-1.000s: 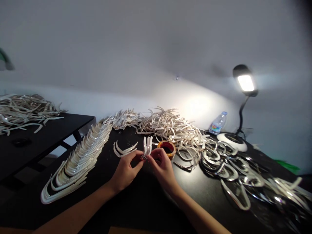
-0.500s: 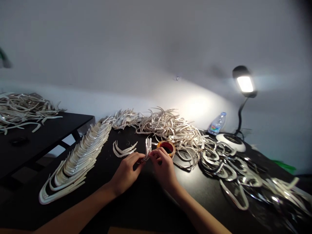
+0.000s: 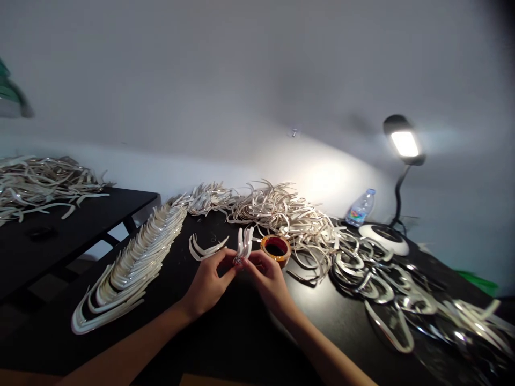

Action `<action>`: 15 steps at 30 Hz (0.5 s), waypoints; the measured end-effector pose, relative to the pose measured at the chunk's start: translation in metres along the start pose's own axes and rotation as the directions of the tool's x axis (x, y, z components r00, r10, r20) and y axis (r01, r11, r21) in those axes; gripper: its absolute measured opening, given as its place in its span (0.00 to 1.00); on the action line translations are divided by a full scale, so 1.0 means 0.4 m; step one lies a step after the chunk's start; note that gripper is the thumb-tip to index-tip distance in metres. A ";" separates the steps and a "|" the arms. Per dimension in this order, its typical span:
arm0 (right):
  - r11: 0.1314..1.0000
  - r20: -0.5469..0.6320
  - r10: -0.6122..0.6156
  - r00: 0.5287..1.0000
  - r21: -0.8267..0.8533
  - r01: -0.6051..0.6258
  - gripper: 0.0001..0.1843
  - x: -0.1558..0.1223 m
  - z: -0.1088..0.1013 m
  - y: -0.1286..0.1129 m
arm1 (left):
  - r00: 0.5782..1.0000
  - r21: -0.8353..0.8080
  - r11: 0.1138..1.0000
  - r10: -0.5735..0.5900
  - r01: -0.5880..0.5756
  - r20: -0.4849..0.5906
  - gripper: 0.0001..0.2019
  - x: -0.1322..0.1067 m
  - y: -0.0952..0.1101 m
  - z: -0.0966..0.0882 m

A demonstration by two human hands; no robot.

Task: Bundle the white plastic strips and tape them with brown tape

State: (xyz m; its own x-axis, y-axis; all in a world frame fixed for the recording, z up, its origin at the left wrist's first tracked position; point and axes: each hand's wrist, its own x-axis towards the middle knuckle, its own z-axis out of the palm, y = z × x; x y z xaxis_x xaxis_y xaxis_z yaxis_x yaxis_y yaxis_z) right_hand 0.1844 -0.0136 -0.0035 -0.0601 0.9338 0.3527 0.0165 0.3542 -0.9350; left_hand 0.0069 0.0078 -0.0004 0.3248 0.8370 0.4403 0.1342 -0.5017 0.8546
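Observation:
Between my two hands, above the black table, a small bundle of curved white strips [image 3: 244, 244] stands with its ends pointing up. My left hand [image 3: 210, 280] pinches the lower part of the bundle from the left. From the right, my right hand [image 3: 270, 279] grips the same lower part with thumb and fingers, where a bit of red shows. A roll of tape [image 3: 286, 247], amber outside and red inside, sits just beyond my right hand. A few loose curved strips [image 3: 203, 251] lie on the table beyond my left hand.
A long row of nested white strips [image 3: 132, 268] runs along the left. Tangled strips [image 3: 281, 206] are heaped at the back, with looped strips [image 3: 370, 273] on the right. A water bottle [image 3: 361, 208] and a lit lamp [image 3: 404, 143] stand back right. Another table [image 3: 116, 206] holds more strips.
My right fingers have closed in on the bundle's lower part beside my left fingers. The bundle has turned, its strip ends now showing wider. The whole view has shifted slightly.

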 end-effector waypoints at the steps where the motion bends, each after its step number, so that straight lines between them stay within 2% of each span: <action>1: 1.000 -0.006 0.010 1.000 0.025 -0.010 0.15 -0.001 0.002 0.000 | 1.000 -0.004 1.000 -0.002 0.002 0.011 0.07 -0.002 0.000 0.001; 7: 0.990 -0.054 0.060 0.997 0.128 -0.052 0.16 0.006 -0.003 0.022 | 0.999 -0.009 1.000 0.002 -0.002 0.043 0.08 -0.001 -0.002 -0.002; 12: 0.974 -0.027 0.086 0.996 0.213 -0.078 0.15 0.007 -0.007 0.023 | 1.000 0.039 0.999 0.016 -0.017 0.027 0.07 0.003 -0.008 -0.005; 15: 0.974 -0.008 0.087 0.996 0.211 -0.083 0.15 0.004 -0.007 0.010 | 0.999 -0.003 1.000 -0.005 0.006 0.048 0.08 0.004 -0.008 -0.006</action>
State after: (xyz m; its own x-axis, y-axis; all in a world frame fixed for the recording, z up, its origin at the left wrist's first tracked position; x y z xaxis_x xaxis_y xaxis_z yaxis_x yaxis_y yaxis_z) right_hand 0.1871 -0.0103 -0.0067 -0.0501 0.9615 0.2703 -0.1891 0.2566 -0.9478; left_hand 0.0048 0.0110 -0.0018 0.3687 0.8283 0.4220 0.1329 -0.4962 0.8580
